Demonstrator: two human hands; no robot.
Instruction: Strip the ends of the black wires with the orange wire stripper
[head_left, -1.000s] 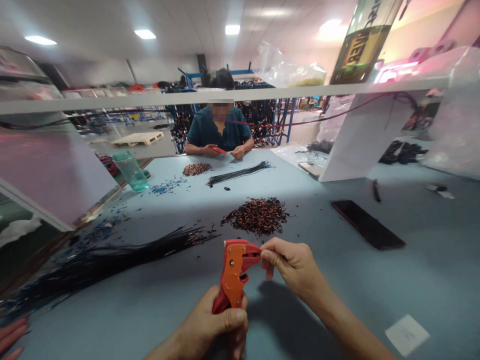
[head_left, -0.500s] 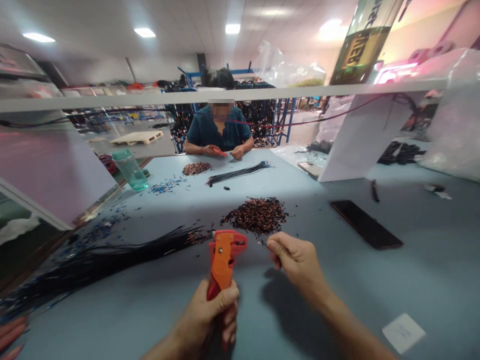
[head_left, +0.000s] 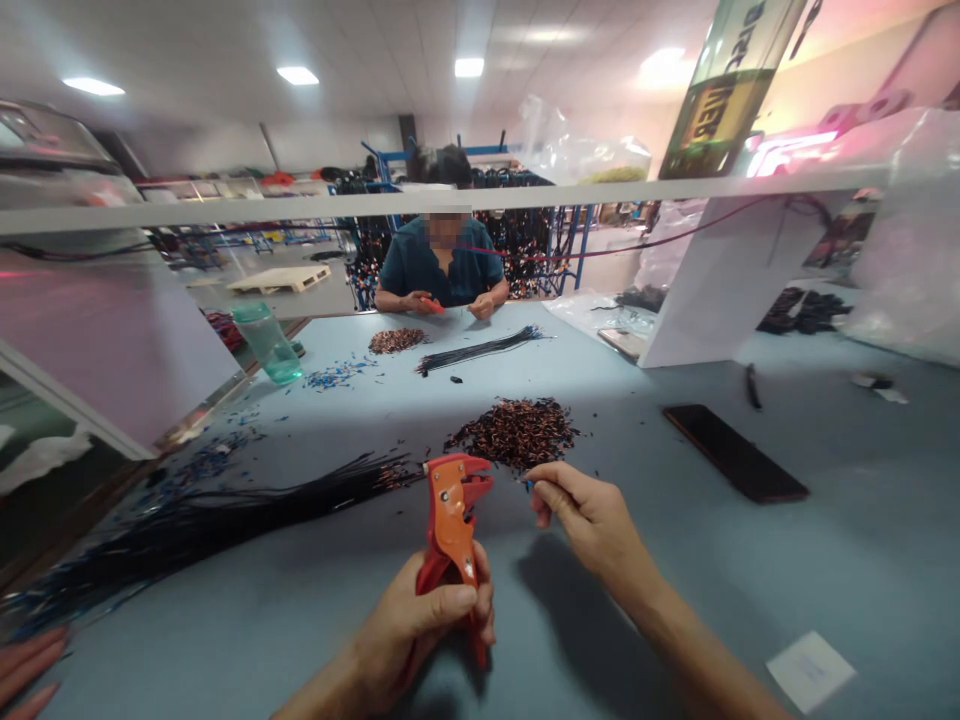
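Note:
In my left hand [head_left: 442, 610] is an orange and red wire stripper [head_left: 454, 515], its handles spread and its jaws apart, with the head pointing up. My right hand [head_left: 589, 510] hangs just right of the jaws, thumb and forefinger pinched on a thin wire [head_left: 528, 484]. Only a short blue tip of that wire shows; the rest is hidden by the hand. Behind the stripper lies a heap of short black and copper-coloured pieces [head_left: 517, 430]. A thick bundle of black wires [head_left: 247, 520] stretches left from the stripper's head.
Across the table a co-worker [head_left: 442, 265] holds a red tool near a smaller wire bundle [head_left: 480, 350]. Another person's fingers [head_left: 30, 665] reach in at lower left. A phone [head_left: 735, 452], a paper slip [head_left: 810, 670] and a green bottle [head_left: 268, 345] are around. A shelf [head_left: 525, 195] spans overhead.
The stripper's handles have spread and its jaws have opened in my left hand. My right hand has shifted slightly left, and a blue wire tip now shows at its fingertips.

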